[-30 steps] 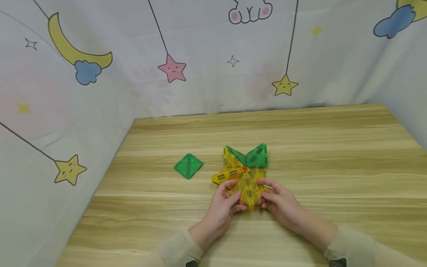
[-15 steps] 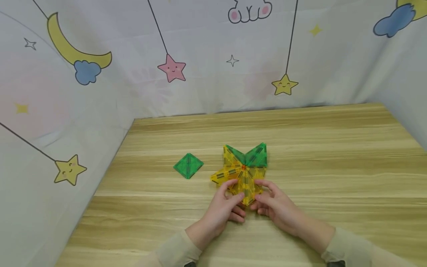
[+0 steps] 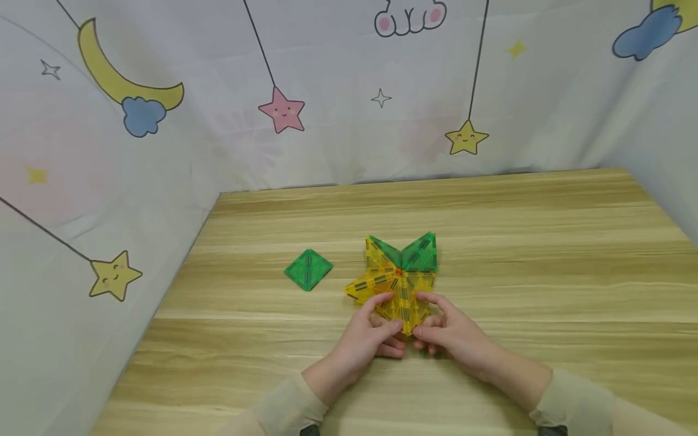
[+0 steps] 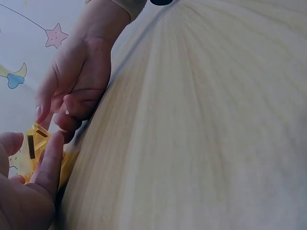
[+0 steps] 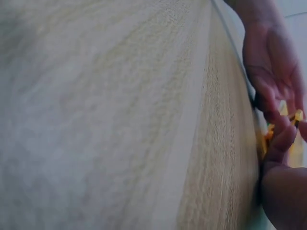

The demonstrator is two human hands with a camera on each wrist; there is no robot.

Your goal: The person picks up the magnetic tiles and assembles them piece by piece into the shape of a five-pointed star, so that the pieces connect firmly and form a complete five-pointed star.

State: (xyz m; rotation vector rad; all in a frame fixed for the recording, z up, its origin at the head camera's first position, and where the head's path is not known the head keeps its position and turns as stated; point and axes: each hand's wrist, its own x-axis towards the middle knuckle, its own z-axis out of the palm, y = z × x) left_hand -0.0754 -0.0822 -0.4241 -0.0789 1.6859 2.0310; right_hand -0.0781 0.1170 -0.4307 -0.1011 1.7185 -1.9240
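A star-like build of see-through magnetic tiles sits mid-table, with yellow tiles at the front and left and green tiles at the back. Its nearest point is a ridge of two yellow triangle tiles meeting along a raised seam. My left hand holds this ridge from the left, index finger up its side and thumb near the tip. From the other side my right hand grips it the same way, thumb by the tip. In the left wrist view, fingers frame the yellow tip; the build's underside is hidden.
Left of the build, two green triangle tiles lie flat together as a diamond. The wooden table ends at a white cloth backdrop printed with stars, moons and clouds.
Both hands have drawn closer together at the front. Between them the yellow point has narrowed, its two tiles folding up into a steeper ridge. The green diamond has stayed put.
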